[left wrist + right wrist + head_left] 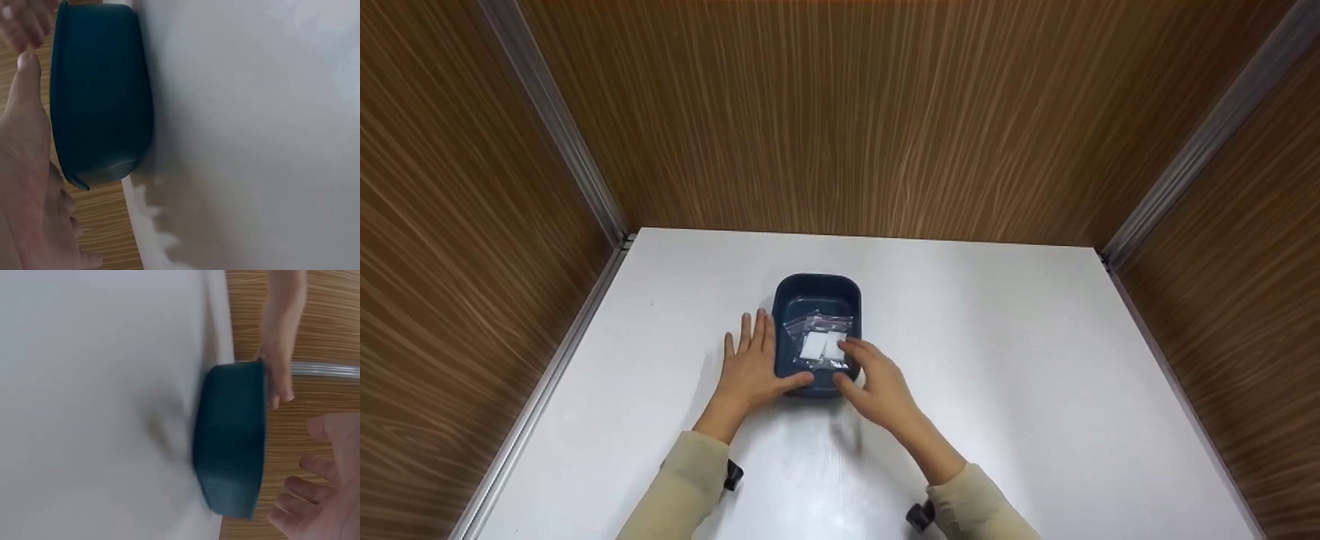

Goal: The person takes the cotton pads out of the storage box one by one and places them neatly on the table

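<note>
A dark blue rectangular bin [819,283] stands upright on the white table. On its floor lie clear zip bags [814,346] with white squares showing in them. My left hand [748,373] is at the bin's left side with straight, spread fingers, its thumb reaching over the near rim. Over the right rim, my right hand [883,386] has loosely bent fingers, the fingertips overlapping the bags in the head view. In the right wrist view, the right hand [329,486] shows its fingers apart beside the bin wall [230,439], with nothing visible between them.
The white table [997,375] extends around the bin. Wood-grain panels [840,120] enclose it at the back and both sides, with metal corner rails [566,127]. Small black devices [921,516] sit at both wrists, by light sleeves.
</note>
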The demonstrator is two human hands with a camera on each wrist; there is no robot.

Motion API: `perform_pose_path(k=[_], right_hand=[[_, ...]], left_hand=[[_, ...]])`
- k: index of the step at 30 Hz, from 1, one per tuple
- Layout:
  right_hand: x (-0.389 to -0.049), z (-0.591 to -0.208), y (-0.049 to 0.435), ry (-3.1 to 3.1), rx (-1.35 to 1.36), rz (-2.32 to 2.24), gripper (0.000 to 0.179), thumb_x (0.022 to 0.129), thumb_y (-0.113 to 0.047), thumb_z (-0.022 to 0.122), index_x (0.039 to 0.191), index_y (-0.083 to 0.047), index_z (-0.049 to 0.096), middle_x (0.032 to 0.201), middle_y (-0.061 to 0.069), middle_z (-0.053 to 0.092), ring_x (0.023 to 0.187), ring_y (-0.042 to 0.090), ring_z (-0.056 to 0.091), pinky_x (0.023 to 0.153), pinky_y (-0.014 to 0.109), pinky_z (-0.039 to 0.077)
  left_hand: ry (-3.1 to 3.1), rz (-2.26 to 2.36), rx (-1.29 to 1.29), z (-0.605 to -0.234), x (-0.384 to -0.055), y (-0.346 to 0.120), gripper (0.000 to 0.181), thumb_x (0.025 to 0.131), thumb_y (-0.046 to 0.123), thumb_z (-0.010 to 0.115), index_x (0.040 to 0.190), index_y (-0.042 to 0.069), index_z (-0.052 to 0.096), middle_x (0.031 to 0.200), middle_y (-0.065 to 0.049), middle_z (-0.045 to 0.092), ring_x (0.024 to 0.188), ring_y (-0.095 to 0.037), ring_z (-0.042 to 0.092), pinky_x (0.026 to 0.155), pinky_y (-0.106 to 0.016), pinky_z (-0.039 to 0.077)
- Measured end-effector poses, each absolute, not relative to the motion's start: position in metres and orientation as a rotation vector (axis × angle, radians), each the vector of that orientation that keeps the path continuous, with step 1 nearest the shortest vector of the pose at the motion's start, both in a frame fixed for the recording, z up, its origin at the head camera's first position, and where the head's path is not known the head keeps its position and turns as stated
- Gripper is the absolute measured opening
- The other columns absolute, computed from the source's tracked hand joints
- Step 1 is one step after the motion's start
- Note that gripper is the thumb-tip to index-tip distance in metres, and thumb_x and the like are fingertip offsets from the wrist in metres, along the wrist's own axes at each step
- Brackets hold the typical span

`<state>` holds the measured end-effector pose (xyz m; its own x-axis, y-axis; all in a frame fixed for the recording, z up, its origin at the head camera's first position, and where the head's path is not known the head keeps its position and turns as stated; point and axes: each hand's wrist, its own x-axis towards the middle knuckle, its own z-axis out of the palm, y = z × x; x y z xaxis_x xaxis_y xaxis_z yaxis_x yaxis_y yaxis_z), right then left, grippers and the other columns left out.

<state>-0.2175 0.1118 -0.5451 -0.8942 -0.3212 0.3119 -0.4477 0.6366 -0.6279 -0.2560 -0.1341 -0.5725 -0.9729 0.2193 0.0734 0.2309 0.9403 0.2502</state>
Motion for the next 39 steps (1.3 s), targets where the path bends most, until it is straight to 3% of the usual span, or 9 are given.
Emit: perform_pose_path(k=[7,18,25,29,34,39], right_hand=[[-0.235,-0.531,0.086,-2.67,0.393,1.952,0.067,0.092,-0.027,0.065,0.149,0.001,0.043,0.152,0.023,0.043,0.141,0.041,0.04,0.115,0.05,0.034],[-0.25,-0.54,0.058,-2.631,-0.01,2.076,0.084,0.086,-0.028,0.067,0.156,0.0,0.029,0.16,0.023,0.03,0.15,0.04,0.022,0.121,0.054,0.018],[-0.265,-0.547,0.052,-2.651,-0.065,2.096,0.085,0.084,-0.029,0.067,0.156,-0.004,0.03,0.161,0.023,0.028,0.15,0.038,0.024,0.122,0.051,0.021],[-0.269,-0.552,0.051,-2.636,0.014,2.17,0.081,0.086,-0.027,0.068,0.155,-0.002,0.033,0.151,0.025,0.042,0.14,0.038,0.041,0.116,0.049,0.033],[-0.27,-0.555,0.048,-2.584,0.053,2.169,0.075,0.084,-0.021,0.068,0.15,0.003,0.04,0.143,0.029,0.05,0.133,0.038,0.048,0.11,0.047,0.042],[-0.275,-0.556,0.044,-2.513,-0.126,2.16,0.075,0.084,-0.02,0.066,0.15,0.002,0.039,0.152,0.025,0.042,0.134,0.039,0.046,0.11,0.048,0.04]], left_hand=[[-3.094,-0.388,-0.411,-0.573,-0.261,-0.14,0.143,0.063,0.094,0.055,0.158,-0.004,0.01,0.166,-0.023,0.004,0.153,-0.039,0.001,0.121,-0.062,0.01],[-3.103,-0.413,-0.421,-0.581,-0.261,-0.148,0.148,0.055,0.096,0.059,0.16,0.002,0.011,0.166,-0.02,0.004,0.154,-0.037,-0.001,0.122,-0.06,0.009],[-3.097,-0.458,-0.427,-0.58,-0.263,-0.147,0.144,0.06,0.092,0.062,0.16,0.001,0.011,0.166,-0.023,0.007,0.153,-0.04,0.001,0.122,-0.058,0.011],[-3.098,-0.471,-0.446,-0.581,-0.263,-0.146,0.143,0.062,0.089,0.064,0.159,0.0,0.01,0.166,-0.022,0.007,0.153,-0.041,0.002,0.123,-0.056,0.01],[-3.083,-0.475,-0.486,-0.58,-0.264,-0.147,0.142,0.064,0.087,0.064,0.158,-0.003,0.009,0.166,-0.021,0.009,0.153,-0.041,0.004,0.123,-0.056,0.01],[-3.069,-0.474,-0.516,-0.578,-0.266,-0.148,0.143,0.063,0.09,0.061,0.157,-0.005,0.01,0.165,-0.023,0.009,0.153,-0.042,0.006,0.122,-0.056,0.011]])
